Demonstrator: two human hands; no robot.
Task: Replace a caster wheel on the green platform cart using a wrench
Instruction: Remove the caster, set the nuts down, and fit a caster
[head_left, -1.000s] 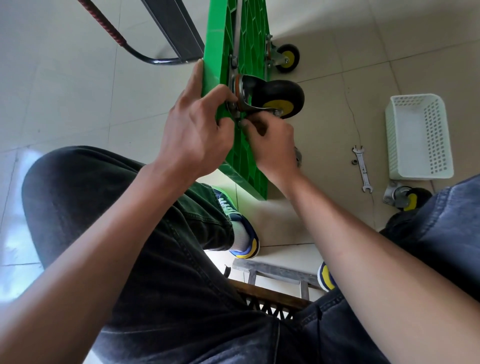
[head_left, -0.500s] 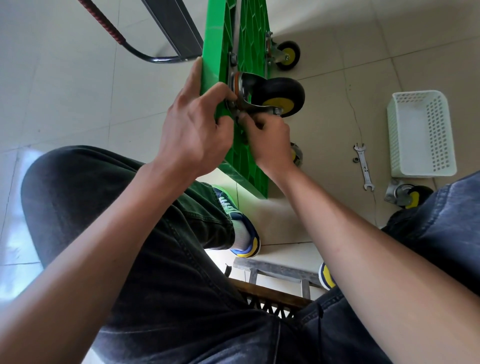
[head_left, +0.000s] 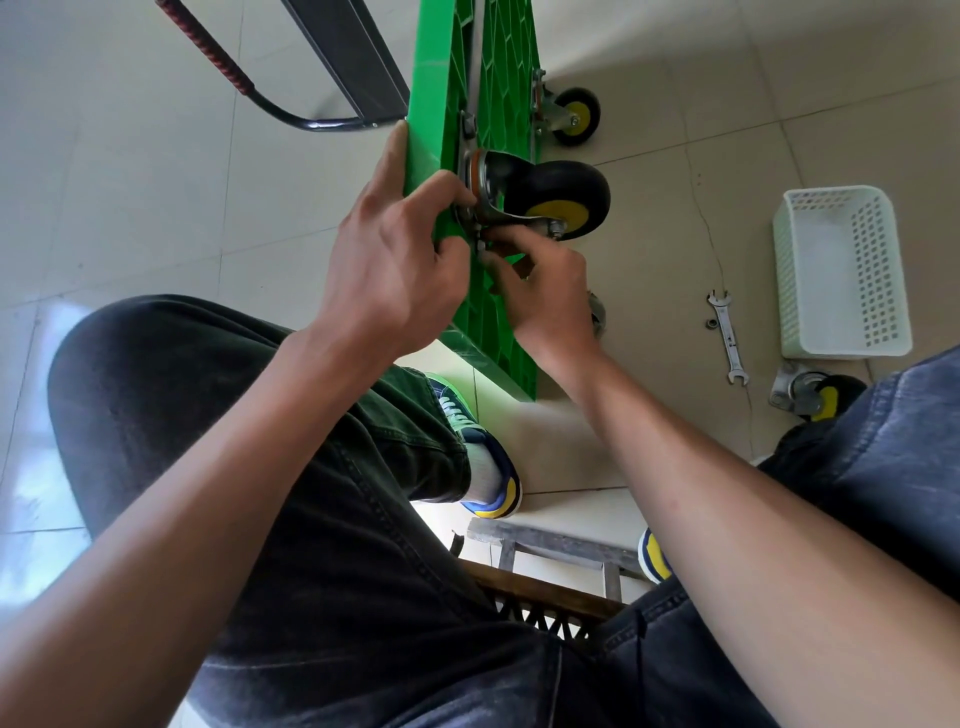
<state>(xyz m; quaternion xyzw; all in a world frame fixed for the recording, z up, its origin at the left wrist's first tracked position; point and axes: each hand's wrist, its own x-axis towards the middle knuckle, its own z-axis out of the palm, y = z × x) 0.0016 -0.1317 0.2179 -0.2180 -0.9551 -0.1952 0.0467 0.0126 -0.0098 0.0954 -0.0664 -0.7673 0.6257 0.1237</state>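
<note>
Green platform cart (head_left: 498, 67): far end cut off by top edge. Right hand (head_left: 545, 296): fingertips hidden against caster wheel (head_left: 558, 205) mounting plate; item pinched, if any, indiscernible. Loose caster (head_left: 810, 397): partly hidden behind right knee. Small ring (head_left: 710, 323) beside wrench (head_left: 727, 335): too small to identify.

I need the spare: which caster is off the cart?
The caster lying on the floor below the basket; the others are bolted to the cart.

You have one view only, a wide-angle camera worn on your head, looking forward and steeply down past your knees to the tiled floor (head_left: 156, 218). It sits close above your left hand (head_left: 384, 260) and right hand (head_left: 545, 291) at the green platform cart (head_left: 498, 78); straight lines bend toward the frame edges.
</note>
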